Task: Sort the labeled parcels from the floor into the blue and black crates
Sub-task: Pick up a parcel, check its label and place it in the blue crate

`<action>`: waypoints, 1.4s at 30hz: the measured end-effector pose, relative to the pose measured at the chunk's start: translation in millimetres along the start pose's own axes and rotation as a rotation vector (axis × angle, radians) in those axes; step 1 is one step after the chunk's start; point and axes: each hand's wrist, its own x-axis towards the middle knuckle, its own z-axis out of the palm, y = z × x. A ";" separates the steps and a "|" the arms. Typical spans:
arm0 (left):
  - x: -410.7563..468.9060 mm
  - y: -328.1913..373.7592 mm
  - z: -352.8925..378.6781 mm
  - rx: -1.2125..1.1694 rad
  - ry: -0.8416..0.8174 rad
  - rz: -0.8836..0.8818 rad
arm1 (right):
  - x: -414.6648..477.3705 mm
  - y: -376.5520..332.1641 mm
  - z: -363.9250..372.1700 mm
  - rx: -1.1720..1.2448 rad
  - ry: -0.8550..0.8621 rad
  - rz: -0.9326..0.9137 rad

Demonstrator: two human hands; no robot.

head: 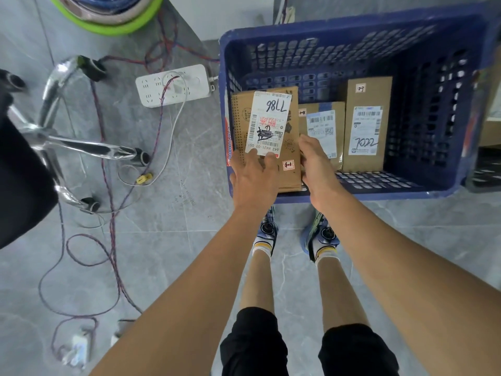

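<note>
**One head camera, looking steeply down**

You look from a wide-angle camera on your head, facing forward and steeply down past your own forearms (189, 280) and legs (257, 280). It sits close: your left hand (253, 177) and right hand (317, 169) sit mid-frame, the blue crate (379, 196) lies far and right, the grey floor (176, 213) spreads left and near

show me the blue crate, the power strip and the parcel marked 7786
blue crate (379, 196): head view, on its near rim.
power strip (151, 89): head view, on the left end of its white body.
parcel marked 7786 (268, 123): head view, on the middle of its white label.
</note>
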 end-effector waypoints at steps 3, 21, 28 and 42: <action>-2.8 0.8 4.2 0.013 0.022 0.025 | -0.7 -2.0 0.1 -0.026 -0.012 -0.023; -80.9 118.4 -39.1 -0.161 0.013 0.083 | -105.0 -92.8 -75.3 0.074 0.031 -0.186; -205.1 267.5 -82.9 -0.263 -0.078 0.339 | -231.4 -212.6 -159.6 0.291 0.087 -0.408; -463.6 457.6 -128.5 -0.329 -0.369 0.723 | -516.5 -315.0 -295.6 0.520 0.452 -0.864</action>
